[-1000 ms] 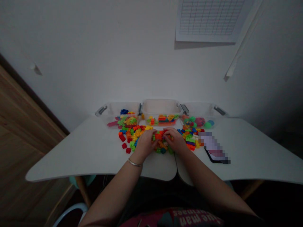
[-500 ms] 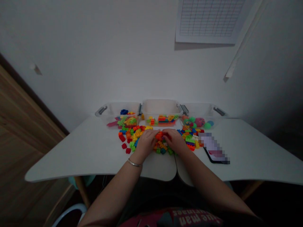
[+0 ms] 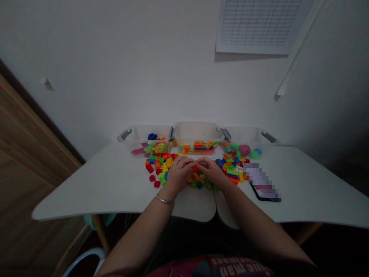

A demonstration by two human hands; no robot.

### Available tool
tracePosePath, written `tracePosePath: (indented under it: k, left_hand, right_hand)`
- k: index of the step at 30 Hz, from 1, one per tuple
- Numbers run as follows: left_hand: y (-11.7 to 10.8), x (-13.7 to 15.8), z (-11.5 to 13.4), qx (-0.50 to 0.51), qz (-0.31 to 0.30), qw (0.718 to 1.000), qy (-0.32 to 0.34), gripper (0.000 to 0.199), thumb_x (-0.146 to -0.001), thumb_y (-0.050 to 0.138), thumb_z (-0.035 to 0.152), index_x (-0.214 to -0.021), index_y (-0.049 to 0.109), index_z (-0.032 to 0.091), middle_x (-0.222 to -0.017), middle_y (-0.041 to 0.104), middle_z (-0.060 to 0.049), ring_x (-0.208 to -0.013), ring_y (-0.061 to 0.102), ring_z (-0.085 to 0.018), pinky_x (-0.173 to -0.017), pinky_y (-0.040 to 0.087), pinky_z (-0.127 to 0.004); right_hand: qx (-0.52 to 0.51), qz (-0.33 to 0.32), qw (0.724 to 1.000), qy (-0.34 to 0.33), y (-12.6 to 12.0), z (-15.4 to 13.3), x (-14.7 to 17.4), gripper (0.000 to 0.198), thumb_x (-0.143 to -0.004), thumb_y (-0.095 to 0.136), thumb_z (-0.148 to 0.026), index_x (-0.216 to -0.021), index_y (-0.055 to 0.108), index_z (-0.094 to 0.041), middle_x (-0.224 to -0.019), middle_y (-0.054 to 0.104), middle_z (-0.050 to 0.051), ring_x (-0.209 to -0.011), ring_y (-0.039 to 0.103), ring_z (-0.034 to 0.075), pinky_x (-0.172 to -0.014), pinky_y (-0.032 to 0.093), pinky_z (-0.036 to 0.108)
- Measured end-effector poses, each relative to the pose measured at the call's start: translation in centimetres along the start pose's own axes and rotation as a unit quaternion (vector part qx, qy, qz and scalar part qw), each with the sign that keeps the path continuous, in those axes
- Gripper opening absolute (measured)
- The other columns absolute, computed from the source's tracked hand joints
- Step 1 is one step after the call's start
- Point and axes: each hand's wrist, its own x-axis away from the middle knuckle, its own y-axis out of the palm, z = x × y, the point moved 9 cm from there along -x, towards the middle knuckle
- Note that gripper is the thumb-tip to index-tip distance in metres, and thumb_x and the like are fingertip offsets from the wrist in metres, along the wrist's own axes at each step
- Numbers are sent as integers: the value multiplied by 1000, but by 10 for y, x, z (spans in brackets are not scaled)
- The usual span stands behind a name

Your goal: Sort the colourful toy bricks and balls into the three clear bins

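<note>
left hand (image 3: pixel 179 174) drew nearer right hand (image 3: pixel 211 171), both pinching red brick (image 3: pixel 195 168) (middle bin (image 3: pixel 197 130): bricks (image 3: pixel 199 146))

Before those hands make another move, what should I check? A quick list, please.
1. Hands together: ok; left hand and right hand meet around a red-orange piece.
2. Firm grip on it: cannot tell; fingers hide most of it.
3. Clear space beneath the hands: not ok; loose bricks lie there.
4. Phone out of the way: ok; off to the right.
5. Middle bin uncovered: ok; it looks open on top.
</note>
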Motion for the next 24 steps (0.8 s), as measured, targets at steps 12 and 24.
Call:
tracePosePath:
  k: [12,24]
  left_hand:
    - [21,5,-12,15,-100,993,-56,21,-81,58,9,-95,67,21,-103,66,-5,-101,56,-22,-92,49,-40]
    - [14,7,-24,-57,-82,987,-128,16,-81,52,9,-85,65,18,-93,65,-6,-94,56,-21,-88,50,-38]
  right_hand:
    - [182,296,923,-168,-101,-99,-29,21,-76,60,-37,-90,62,-22,-95,70,6,-80,63,20,-78,51,37]
    - [647,127,749,-63,-50,-76,-68,48,-99,31,-37,-94,74,-15,-95,74,15,-96,65,28,-93,41,44]
